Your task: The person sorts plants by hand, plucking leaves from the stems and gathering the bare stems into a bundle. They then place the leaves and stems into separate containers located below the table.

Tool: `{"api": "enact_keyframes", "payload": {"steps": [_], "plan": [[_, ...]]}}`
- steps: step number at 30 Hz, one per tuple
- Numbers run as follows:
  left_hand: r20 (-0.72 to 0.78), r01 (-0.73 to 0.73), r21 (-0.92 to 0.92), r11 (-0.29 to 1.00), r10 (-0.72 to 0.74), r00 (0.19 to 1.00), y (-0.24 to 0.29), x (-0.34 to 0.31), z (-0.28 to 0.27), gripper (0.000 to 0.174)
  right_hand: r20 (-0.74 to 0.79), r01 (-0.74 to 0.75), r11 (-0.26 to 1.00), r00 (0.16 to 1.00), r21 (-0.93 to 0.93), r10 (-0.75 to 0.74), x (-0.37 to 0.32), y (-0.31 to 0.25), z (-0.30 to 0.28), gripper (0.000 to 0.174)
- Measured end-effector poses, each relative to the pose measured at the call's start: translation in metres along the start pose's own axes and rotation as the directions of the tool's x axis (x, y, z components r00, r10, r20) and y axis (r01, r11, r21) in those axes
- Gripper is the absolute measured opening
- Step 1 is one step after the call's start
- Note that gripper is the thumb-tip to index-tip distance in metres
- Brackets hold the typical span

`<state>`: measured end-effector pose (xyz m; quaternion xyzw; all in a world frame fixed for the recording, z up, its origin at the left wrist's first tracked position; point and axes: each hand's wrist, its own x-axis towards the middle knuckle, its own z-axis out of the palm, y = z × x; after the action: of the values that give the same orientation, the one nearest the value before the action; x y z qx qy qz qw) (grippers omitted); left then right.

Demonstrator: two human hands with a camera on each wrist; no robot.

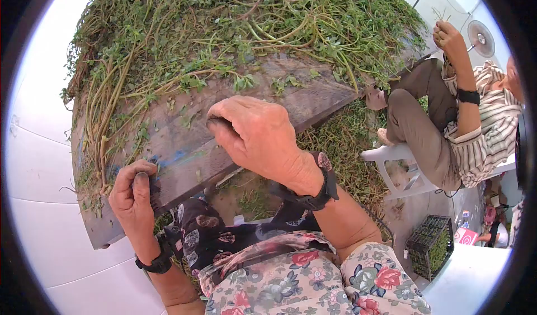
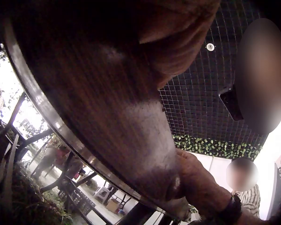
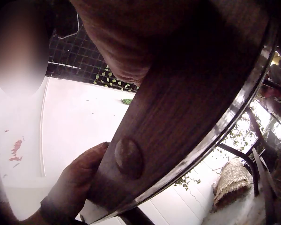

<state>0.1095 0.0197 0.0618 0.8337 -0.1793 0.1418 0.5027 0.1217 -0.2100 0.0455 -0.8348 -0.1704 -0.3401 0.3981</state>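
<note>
A wooden tabletop (image 1: pixel 184 130) carries a heap of leafy green plants with long stems (image 1: pixel 246 24), like purslane. My left hand (image 1: pixel 131 200) is at the near edge, its fingers curled and thumb pointing up beside them. Close by lie long pale stems (image 1: pixel 103 147). Over the near part of the board is my right hand (image 1: pixel 260 136), knuckles up and fingers bent inward, with nothing seen in it. In the left wrist view the right hand (image 2: pixel 203 180) appears at the board's edge. The left hand (image 3: pixel 77 176) shows likewise in the right wrist view.
To the right a seated person (image 1: pixel 486 108) holds up a few thin stems. A white plastic chair (image 1: pixel 391 169), a black crate (image 1: pixel 430 248) of greens and a fan (image 1: pixel 481 38) are on that side. More greens (image 1: pixel 347 147) lie below the table edge.
</note>
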Motion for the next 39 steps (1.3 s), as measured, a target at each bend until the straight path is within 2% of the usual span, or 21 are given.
{"api": "enact_keyframes", "payload": {"steps": [5,8,12,16,19,22,26,28,29,31,33,34,35,37,39], "plan": [[-0.023,0.05,0.052,0.997,-0.049,0.999,0.003,0.0,0.002,0.011,-0.015,0.003,1.0,1.0,0.001,-0.003,0.0,0.001,0.001,0.008],[-0.038,0.062,0.089,0.994,-0.059,0.998,0.007,0.0,0.0,0.01,0.01,-0.028,0.997,1.0,-0.075,0.029,-0.001,0.0,0.004,0.009],[-0.03,0.066,0.112,0.992,-0.063,0.998,0.005,0.0,-0.001,0.011,0.011,-0.015,0.999,1.0,-0.031,0.015,0.001,-0.001,0.003,0.009],[-0.009,0.075,0.075,0.994,-0.074,0.997,0.006,0.0,-0.001,0.016,0.021,-0.063,0.998,0.998,-0.009,0.063,0.001,-0.004,0.002,0.009],[-0.002,0.038,0.088,0.995,-0.038,0.999,0.003,0.001,-0.002,0.016,0.011,-0.037,0.999,0.999,0.0,0.037,0.002,-0.003,0.002,0.008],[-0.033,0.005,0.007,1.0,-0.004,0.999,-0.001,0.0,-0.003,0.01,0.019,-0.058,0.998,0.998,0.005,0.058,0.002,-0.003,0.002,0.009],[-0.234,-0.053,0.064,0.997,0.067,0.97,0.018,-0.01,-0.011,0.013,0.027,-0.06,0.998,0.998,0.017,0.06,0.001,-0.002,0.001,0.009],[-0.387,-0.138,0.064,0.988,0.152,0.909,0.021,-0.01,-0.028,0.015,0.036,-0.061,0.998,0.998,0.015,0.06,0.001,-0.003,0.001,0.009],[-0.468,-0.14,0.054,0.989,0.149,0.871,0.023,-0.005,-0.036,0.016,0.035,-0.064,0.998,0.997,0.019,0.063,0.001,-0.004,0.002,0.009],[-0.547,0.028,0.175,0.984,0.074,0.834,0.013,0.0,-0.055,0.018,0.029,-0.068,0.997,0.997,0.027,0.067,0.001,-0.004,0.002,0.009],[-0.368,0.069,0.333,0.941,0.062,0.928,-0.007,0.009,-0.066,0.028,0.035,-0.083,0.996,0.996,0.034,0.082,0.001,-0.005,0.001,0.008],[-0.287,0.193,0.438,0.878,-0.067,0.956,-0.009,0.012,-0.064,0.036,0.036,-0.089,0.995,0.995,0.036,0.088,0.001,-0.005,0.001,0.008],[-0.191,0.158,0.598,0.786,-0.052,0.98,-0.013,0.013,-0.063,0.039,0.034,-0.087,0.995,0.996,0.042,0.085,0.001,-0.005,0.001,0.008],[-0.148,0.129,0.696,0.706,-0.034,0.988,-0.027,0.013,-0.064,0.043,0.029,-0.083,0.995,0.996,0.051,0.082,0.001,-0.004,0.002,0.007],[-0.155,0.145,0.667,0.73,-0.054,0.986,-0.024,0.014,-0.065,0.039,0.024,-0.084,0.995,0.996,0.045,0.083,0.001,-0.004,0.002,0.007]]}}
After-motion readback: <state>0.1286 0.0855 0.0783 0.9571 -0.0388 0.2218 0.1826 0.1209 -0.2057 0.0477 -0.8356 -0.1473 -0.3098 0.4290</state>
